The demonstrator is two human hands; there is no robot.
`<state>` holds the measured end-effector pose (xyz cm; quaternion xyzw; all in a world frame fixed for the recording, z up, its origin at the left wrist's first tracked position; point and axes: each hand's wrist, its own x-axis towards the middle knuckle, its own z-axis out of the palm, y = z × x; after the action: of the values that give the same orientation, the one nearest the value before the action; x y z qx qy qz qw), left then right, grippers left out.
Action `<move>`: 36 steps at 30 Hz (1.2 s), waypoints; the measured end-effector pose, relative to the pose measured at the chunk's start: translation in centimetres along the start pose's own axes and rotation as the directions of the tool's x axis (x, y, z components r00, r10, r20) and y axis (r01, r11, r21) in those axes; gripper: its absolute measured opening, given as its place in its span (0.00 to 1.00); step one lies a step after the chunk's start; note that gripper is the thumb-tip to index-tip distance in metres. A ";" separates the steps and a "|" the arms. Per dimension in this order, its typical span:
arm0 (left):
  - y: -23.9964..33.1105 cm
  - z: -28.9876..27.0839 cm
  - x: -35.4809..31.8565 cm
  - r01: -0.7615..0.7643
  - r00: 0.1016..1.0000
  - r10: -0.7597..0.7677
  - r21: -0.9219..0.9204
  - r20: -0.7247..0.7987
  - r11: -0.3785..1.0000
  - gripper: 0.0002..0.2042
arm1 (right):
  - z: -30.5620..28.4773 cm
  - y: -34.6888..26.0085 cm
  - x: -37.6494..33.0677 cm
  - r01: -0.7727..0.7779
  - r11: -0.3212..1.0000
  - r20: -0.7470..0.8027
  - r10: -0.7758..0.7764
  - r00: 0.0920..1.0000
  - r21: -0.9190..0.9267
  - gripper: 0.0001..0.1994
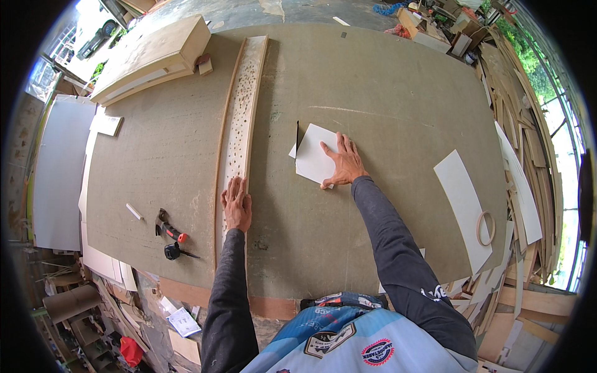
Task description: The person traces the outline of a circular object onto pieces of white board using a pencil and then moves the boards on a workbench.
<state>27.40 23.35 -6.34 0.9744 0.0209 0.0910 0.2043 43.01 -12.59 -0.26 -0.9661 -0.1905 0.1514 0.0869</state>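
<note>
My left hand (237,202) lies flat, fingers together, on the near end of a long, narrow perforated strip (242,105) that runs away from me across the big grey-brown board (373,105). My right hand (342,161) presses palm-down with spread fingers on a stack of small white rectangular panels (311,155) near the board's middle. A thin dark edge shows along the left side of the panels. Neither hand grips anything.
A red-handled tool (169,230) and a black tape measure (173,251) lie left of my left hand. A long white panel (463,205) with a wooden ring (485,228) rests at right. A wooden box (152,56) sits far left. Wood offcuts pile along the right side.
</note>
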 end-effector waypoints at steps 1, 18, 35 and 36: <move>0.0 0.0 0.0 0.001 1.000 -0.001 -0.001 0.002 1.000 0.27 | 0.0 0.0 0.0 0.000 1.000 -0.001 0.000 1.000 0.002 0.69; 0.6 -0.6 0.1 -0.012 1.000 0.011 -0.017 -0.026 1.000 0.26 | 0.2 -0.3 -0.1 -0.014 1.000 -0.014 0.014 1.000 0.008 0.68; 0.6 -0.6 0.1 -0.007 1.000 0.006 -0.034 -0.013 0.999 0.26 | 0.5 -0.4 -0.2 -0.039 0.999 -0.025 0.040 0.999 0.022 0.68; 0.5 -0.5 0.1 -0.005 1.000 0.005 -0.034 -0.014 0.999 0.26 | 0.5 -0.4 -0.2 -0.040 0.999 -0.026 0.040 0.999 0.024 0.68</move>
<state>27.39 23.09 -5.66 0.9703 0.0182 0.0985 0.2203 42.53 -12.21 -0.61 -0.9705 -0.1682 0.1427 0.0974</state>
